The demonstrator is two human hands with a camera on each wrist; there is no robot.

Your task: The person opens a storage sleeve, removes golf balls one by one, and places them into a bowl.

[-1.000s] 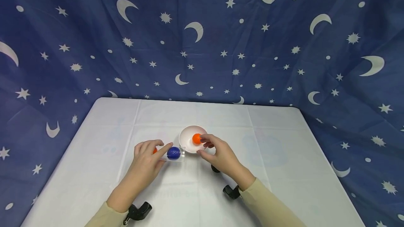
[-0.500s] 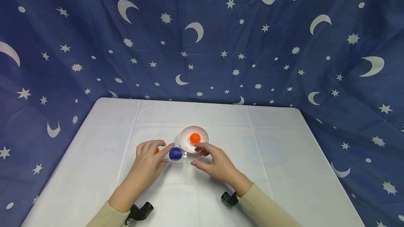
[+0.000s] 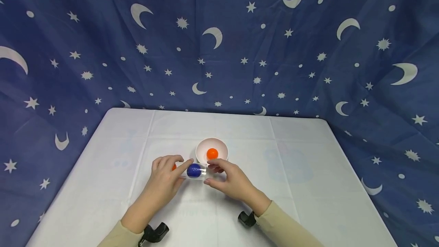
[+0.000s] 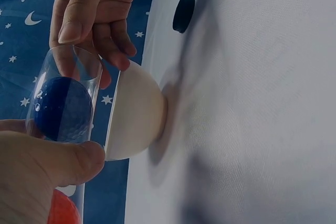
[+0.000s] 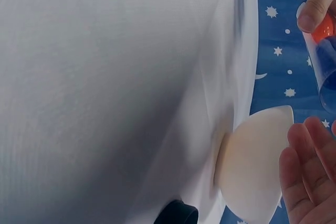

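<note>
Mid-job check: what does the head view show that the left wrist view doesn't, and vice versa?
Only the head view: the loose orange ball inside the bowl, and the tan sleeves.

Only the left wrist view: a dark round object on the white table.

Both: the bowl, table, starry cloth, and left hand gripping the clear tube with a blue ball and a partly hidden orange-red ball, plus the right hand near the tube's end.
</note>
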